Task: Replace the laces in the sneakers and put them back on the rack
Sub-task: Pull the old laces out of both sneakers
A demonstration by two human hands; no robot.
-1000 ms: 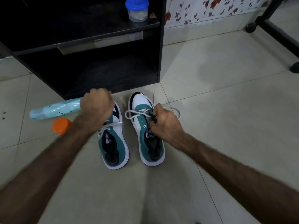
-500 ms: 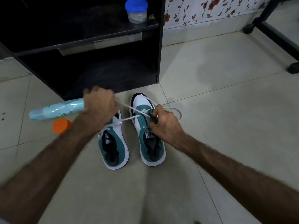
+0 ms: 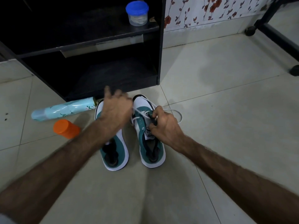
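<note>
Two teal-and-white sneakers stand side by side on the tiled floor in front of the black rack. My right hand pinches the dark upper edge of the right sneaker beside its eyelets. A white lace crosses that shoe's front eyelets, and a loop of it lies on the floor to the right. My left hand is blurred, with fingers spread, over the toe of the left sneaker. One lace strand reaches that hand's edge, but whether the hand holds it is hidden.
A pale blue spray can lies on the floor left of the shoes, with an orange cap near it. A blue-lidded jar stands on the rack's upper shelf. A black frame on castors runs along the far right.
My left hand has swung right, from a closed fist pulling the lace out to the left to spread fingers close to the right sneaker. My right hand keeps its hold.
</note>
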